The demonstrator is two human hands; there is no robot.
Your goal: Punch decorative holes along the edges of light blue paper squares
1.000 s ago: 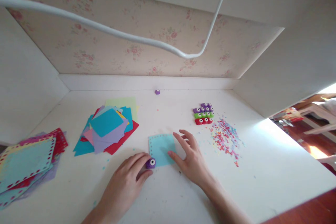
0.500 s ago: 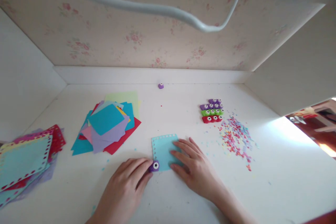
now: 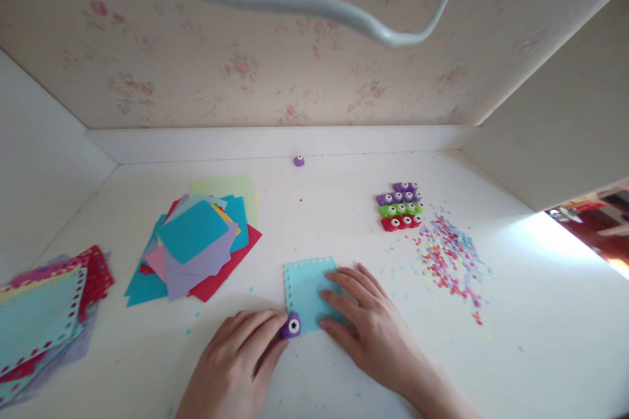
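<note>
A light blue sheet of paper (image 3: 309, 288) lies on the white table, with punched holes along its far and left edges. At its near left corner sits a purple craft punch (image 3: 291, 325) with a star on its white button. My left hand (image 3: 240, 353) is closed on this punch, thumb and fingers at its left side. My right hand (image 3: 366, 324) rests on the right part of the sheet, fingers spread and flat, holding nothing.
Stacked coloured paper (image 3: 196, 236) lies left of centre, and hole-edged sheets (image 3: 44, 314) lie at far left. Red, green and purple punches (image 3: 400, 209) stand in rows at right, beside scattered confetti (image 3: 452, 255). One purple punch (image 3: 299, 161) is near the back wall.
The camera view has shifted slightly, so the sheet and hands appear a little lower. The left hand's grip on the punch and the right hand's place on the paper look the same.
</note>
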